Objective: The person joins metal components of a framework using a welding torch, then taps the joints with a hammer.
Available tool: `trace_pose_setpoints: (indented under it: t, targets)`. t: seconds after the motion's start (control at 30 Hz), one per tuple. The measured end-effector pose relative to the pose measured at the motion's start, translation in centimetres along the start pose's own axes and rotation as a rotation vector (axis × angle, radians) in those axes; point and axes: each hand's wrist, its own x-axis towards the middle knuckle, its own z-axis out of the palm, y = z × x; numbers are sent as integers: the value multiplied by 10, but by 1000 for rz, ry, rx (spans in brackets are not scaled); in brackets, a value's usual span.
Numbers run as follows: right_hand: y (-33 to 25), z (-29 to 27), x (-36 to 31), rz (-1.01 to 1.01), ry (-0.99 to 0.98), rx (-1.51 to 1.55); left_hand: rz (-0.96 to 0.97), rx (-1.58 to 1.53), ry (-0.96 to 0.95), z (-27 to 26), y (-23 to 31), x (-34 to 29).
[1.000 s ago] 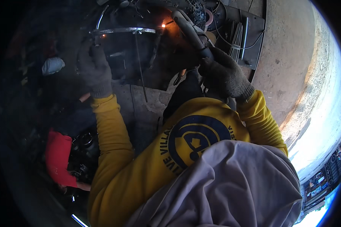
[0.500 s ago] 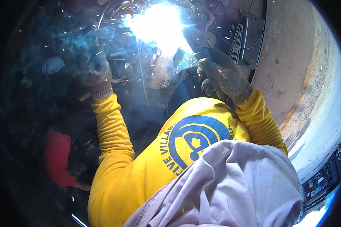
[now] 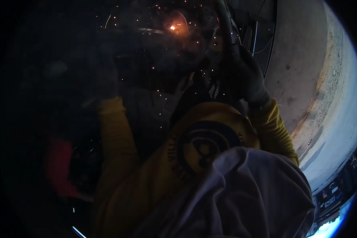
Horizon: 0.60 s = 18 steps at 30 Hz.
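My right hand [image 3: 248, 77], in a dark work glove, is closed round the handle of a welding torch [image 3: 226, 23]. The torch's tube-like body points up and away from me. To its left, a small orange-hot weld spot [image 3: 173, 27] glows on dark metal, with sparks scattered about it. My left hand [image 3: 107, 75] is a faint gloved shape left of the work, and its fingers are lost in the dark. A curved pale metal edge [image 3: 150, 30] catches light beside the glow.
Right of my right hand lies a bundle of thin rods [image 3: 246, 39] with a cable [image 3: 263, 47] near it. Concrete floor [image 3: 297, 67] runs along the right. A person in a red garment [image 3: 59, 168] is at the lower left. Haze hangs over the work.
The bright blue-white arc has gone out, leaving an orange glow, and the picture has turned dark. My right hand has tilted the torch up and away from the weld spot.
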Motion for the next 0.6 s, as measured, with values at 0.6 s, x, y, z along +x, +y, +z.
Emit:
trace_pose_setpoints:
  t: [0.6]
  targets:
    - [-45,32,-24,50,-259,130,-600,-1805,-418,-207,125,57]
